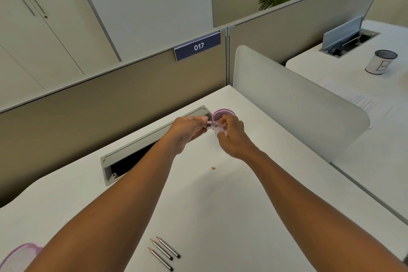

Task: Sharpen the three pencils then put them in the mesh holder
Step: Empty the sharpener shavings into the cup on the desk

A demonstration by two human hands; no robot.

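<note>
Three grey pencils (164,252) lie side by side on the white desk (220,205) near its front edge, tips pointing away from me. Far out over the desk, both hands meet on a small clear sharpener (215,126). My left hand (187,130) pinches its left end, and my right hand (234,137) grips its clear and white right part. Just behind the hands stands a small purple mesh cup (223,112), partly hidden by my right fingers. A second purple mesh container (19,256) shows at the bottom left corner, partly behind my left arm.
A grey cable tray (132,150) with its flap open runs along the desk's back, left of the hands. A small orange shaving (213,168) lies on the desk. A white divider (298,104) borders the right side. The neighbouring desk holds a white cup (380,63) and papers.
</note>
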